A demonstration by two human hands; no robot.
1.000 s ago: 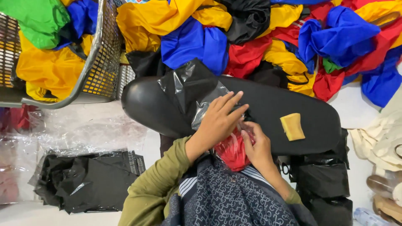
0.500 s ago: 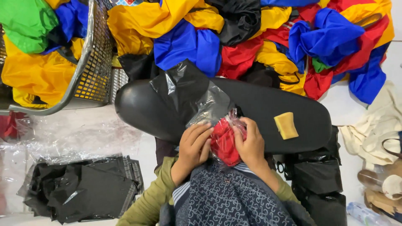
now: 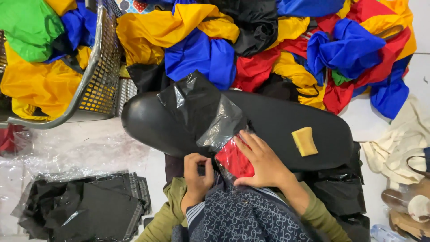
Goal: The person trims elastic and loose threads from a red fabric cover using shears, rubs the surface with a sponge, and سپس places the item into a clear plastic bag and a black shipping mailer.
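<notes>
In the head view, the person's right hand (image 3: 260,161) is lying flat with fingers spread over a folded red cloth (image 3: 235,160) that is sitting partly inside a clear plastic bag (image 3: 224,123); its grip is released, pressing rather than closing. The left hand (image 3: 197,172) is curling just beside the cloth's left edge, its grip clenched on the lower edge of the bag. Cloth and bag are resting at the near edge of a black oval surface (image 3: 277,118), between the two hands. A yellow sponge (image 3: 304,141) is lying on that surface, apart to the right. Beyond it, a heap of red, blue, yellow and black fabric (image 3: 268,49) is spreading out. A wire basket (image 3: 101,76) of coloured fabric is standing at far left, and black packed bags (image 3: 85,206) are lying below it.
</notes>
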